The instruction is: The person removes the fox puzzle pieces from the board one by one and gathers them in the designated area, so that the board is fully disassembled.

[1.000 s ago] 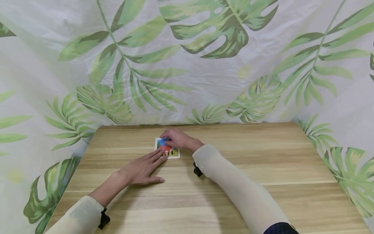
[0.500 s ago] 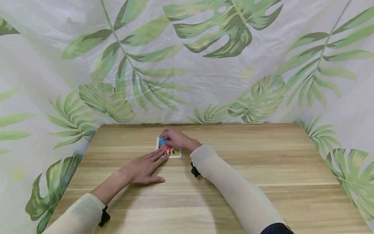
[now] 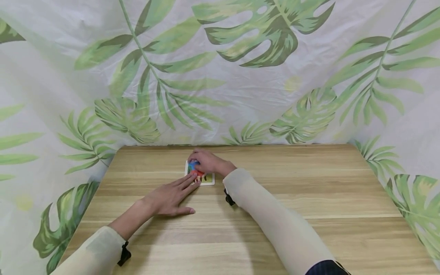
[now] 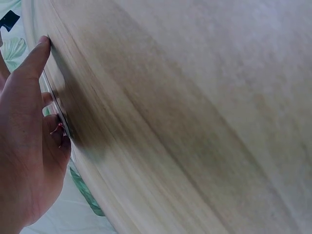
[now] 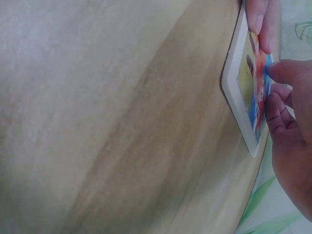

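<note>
A small white-rimmed picture puzzle (image 3: 211, 183) in blue, red and yellow lies flat toward the back of the table, left of the middle. My left hand (image 3: 167, 199) is spread, its straight fingertips resting on the puzzle's near left part and its thumb on the wood. From the right, my right hand (image 3: 209, 162) reaches over the far part with bent fingers. In the right wrist view, its thumb and fingertips close in on a blue puzzle piece (image 5: 268, 64); the fingers hide much of it. The left wrist view shows the left hand (image 4: 24, 141) mostly from the side.
The wooden table (image 3: 292, 183) ends at the back against a white cloth (image 3: 240, 95) printed with green leaves, which also hangs along both sides. A black clip-like device (image 3: 124, 254) sits at the left wrist, another black device (image 3: 229, 198) at the right.
The view has shifted slightly, moving the whole scene a little rightward. Both hands stay in place on the puzzle, with hardly any movement of the right fingers.
</note>
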Demonstrator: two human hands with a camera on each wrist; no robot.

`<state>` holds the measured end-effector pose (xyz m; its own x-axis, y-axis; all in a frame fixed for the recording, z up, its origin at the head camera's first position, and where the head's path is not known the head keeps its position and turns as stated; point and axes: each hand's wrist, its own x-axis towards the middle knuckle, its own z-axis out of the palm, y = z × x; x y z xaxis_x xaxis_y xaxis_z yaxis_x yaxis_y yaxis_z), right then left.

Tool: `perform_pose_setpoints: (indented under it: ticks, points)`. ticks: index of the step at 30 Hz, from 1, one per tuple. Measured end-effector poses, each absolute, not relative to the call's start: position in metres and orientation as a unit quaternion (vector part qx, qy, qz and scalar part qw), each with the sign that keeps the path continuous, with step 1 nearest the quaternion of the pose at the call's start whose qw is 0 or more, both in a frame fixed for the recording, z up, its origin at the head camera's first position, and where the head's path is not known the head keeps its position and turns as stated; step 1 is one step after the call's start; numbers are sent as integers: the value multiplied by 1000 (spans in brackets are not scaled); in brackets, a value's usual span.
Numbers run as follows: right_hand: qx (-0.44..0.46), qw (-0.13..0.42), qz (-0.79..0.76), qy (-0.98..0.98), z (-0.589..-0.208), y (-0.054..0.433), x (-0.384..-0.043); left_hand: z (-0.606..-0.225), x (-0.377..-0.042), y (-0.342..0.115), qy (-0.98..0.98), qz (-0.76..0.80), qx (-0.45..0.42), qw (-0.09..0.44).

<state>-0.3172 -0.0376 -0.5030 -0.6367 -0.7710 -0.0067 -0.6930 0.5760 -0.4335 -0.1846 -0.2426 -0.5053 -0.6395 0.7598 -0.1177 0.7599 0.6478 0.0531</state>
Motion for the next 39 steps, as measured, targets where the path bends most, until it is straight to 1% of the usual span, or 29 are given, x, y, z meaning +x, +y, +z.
perform_pose_setpoints:
  ticks: [3,10,17,26,39]
  points:
    - [-416,100,-190,883,-502,-38,-317,-506,-184,-243,906,-1,417,72]
    - [-424,99,-178,883,-500,-38,-320,-507,-185,-244,903,8,425,59]
    - [-434,95,-158,882,-498,-40,-322,-504,-185,-243,906,9,417,72]
    - [-430,112,-148,884,-495,-40,-322,-506,-185,-243,906,17,416,80]
    - [-451,99,-146,875,-495,-36,-325,-504,-186,-241,905,17,416,85]
